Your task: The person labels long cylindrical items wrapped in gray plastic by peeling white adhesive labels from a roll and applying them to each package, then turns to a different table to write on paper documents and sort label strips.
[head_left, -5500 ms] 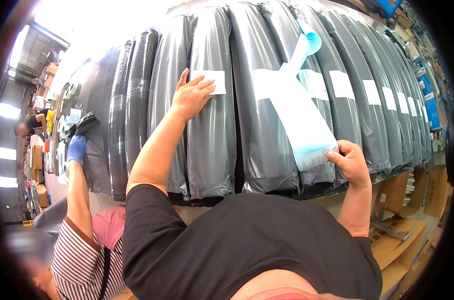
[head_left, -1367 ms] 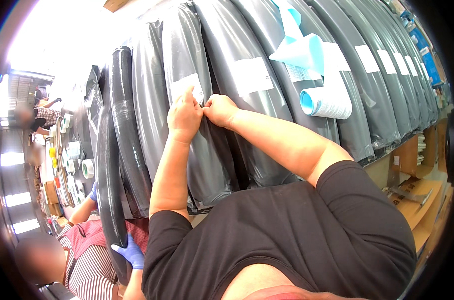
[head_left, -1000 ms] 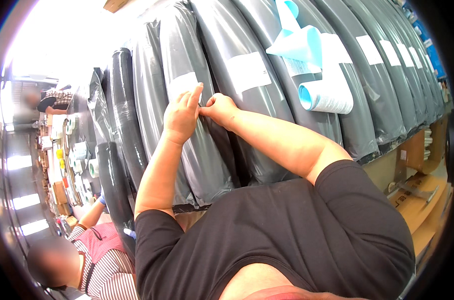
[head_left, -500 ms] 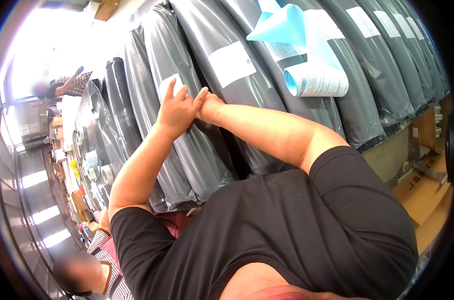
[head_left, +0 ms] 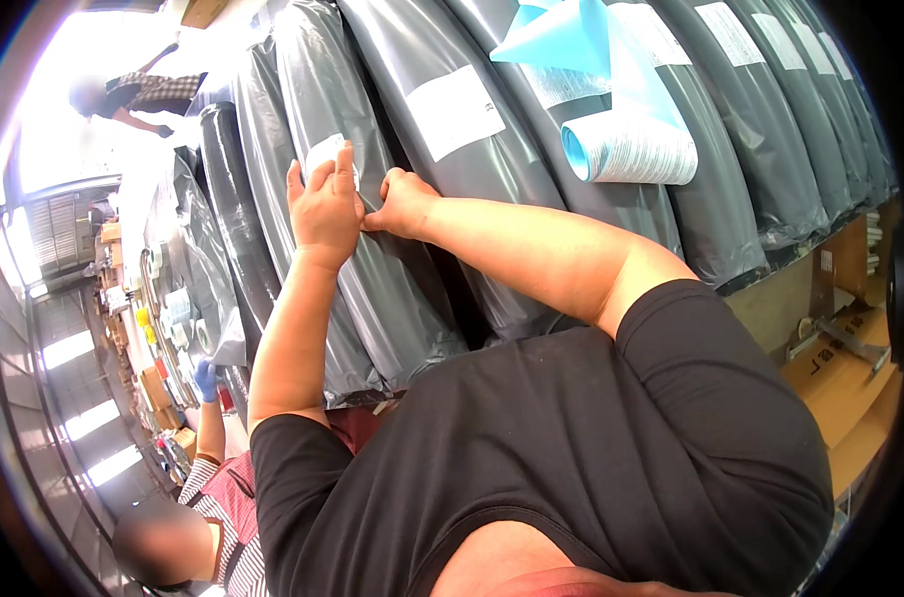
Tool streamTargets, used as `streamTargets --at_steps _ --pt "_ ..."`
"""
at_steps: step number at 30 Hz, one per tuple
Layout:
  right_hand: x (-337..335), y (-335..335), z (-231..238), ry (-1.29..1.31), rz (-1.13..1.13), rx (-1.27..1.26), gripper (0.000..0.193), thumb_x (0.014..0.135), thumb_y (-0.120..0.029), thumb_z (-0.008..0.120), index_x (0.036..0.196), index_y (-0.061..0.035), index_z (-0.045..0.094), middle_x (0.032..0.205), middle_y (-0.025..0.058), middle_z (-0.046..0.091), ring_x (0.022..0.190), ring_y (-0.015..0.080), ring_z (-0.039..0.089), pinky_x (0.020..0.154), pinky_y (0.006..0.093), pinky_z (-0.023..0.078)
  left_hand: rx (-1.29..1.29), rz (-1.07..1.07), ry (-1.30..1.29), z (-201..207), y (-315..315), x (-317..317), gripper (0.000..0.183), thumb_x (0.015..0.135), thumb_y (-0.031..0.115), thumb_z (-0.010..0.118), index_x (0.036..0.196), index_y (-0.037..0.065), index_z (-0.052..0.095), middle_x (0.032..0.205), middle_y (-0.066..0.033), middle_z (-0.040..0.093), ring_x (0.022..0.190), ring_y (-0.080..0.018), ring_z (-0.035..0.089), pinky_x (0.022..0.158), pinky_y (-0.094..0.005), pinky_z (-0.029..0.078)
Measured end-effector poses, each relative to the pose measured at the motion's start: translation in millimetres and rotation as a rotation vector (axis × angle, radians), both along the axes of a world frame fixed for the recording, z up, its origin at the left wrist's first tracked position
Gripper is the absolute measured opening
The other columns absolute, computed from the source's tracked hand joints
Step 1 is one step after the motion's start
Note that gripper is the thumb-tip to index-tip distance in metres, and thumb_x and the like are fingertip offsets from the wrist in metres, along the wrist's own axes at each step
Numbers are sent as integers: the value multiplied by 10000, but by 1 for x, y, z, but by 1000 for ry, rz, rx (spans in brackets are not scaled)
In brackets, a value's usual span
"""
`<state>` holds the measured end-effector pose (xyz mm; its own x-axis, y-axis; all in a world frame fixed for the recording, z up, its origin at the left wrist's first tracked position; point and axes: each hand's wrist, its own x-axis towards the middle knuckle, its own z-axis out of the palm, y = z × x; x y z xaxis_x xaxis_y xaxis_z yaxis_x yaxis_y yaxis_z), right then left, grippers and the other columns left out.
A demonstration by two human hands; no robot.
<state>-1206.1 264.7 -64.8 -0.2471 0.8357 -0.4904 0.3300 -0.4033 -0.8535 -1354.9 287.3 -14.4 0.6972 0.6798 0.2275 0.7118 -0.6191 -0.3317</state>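
Note:
My left hand [head_left: 324,204] lies flat on a white label [head_left: 324,154] stuck on a long grey plastic-wrapped roll [head_left: 372,269]. My right hand [head_left: 402,202] is next to it, fingers curled against the same roll at the label's lower edge; both hands touch. A roll of white labels on blue backing [head_left: 626,144] rests on the grey rolls to the right, its blue strip [head_left: 561,40] lifted upward. The neighbouring grey roll carries its own white label [head_left: 455,111].
Several more grey wrapped rolls [head_left: 760,119] lie side by side to the right. Cardboard boxes [head_left: 850,368] sit below at the right. A person in a striped shirt and blue glove [head_left: 205,380] works at lower left; another person [head_left: 123,95] stands far upper left.
My right hand left the label roll and came over to my left hand at the label. The view has swung, so the rolls now slant more to the upper left.

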Motion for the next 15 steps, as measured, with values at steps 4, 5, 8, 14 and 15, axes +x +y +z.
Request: streamTargets --at_steps 4,5,8,14,15 --pt "1 0 1 17 4 -6 805 670 -459 892 1227 -8 527 1240 168 606 1145 292 623 957 379 524 -15 97 -194 -7 -5 -3 641 793 81 643 1407 31 468 865 50 691 1037 -180 655 1103 -513 364" --pt "2 0 2 18 8 -9 798 668 -455 893 1222 -10 531 1233 169 611 1141 294 625 952 381 526 -17 96 -194 -9 -5 -4 641 793 81 643 1407 31 468 865 50 691 1037 -180 655 1103 -513 364" --pt "2 0 2 26 9 -14 788 667 -449 894 1215 -12 536 1216 171 620 1131 298 631 944 384 530 -89 175 -260 -13 -6 -7 706 789 71 655 1453 66 412 863 64 679 1066 -162 639 1122 -543 334" --pt "-2 -1 -6 27 -25 73 658 678 -435 857 1093 -19 561 1110 153 628 999 272 636 862 373 521 -125 200 -273 -10 -9 -13 725 810 64 657 1475 42 368 895 34 691 1055 -200 648 1083 -496 394" --pt "-1 0 -6 41 -11 101 621 703 -405 842 1102 -13 573 1114 153 625 1004 270 636 873 372 520 -223 201 -433 -9 -9 -14 741 816 58 666 1485 29 347 949 1 694 1065 -229 647 1055 -460 425"
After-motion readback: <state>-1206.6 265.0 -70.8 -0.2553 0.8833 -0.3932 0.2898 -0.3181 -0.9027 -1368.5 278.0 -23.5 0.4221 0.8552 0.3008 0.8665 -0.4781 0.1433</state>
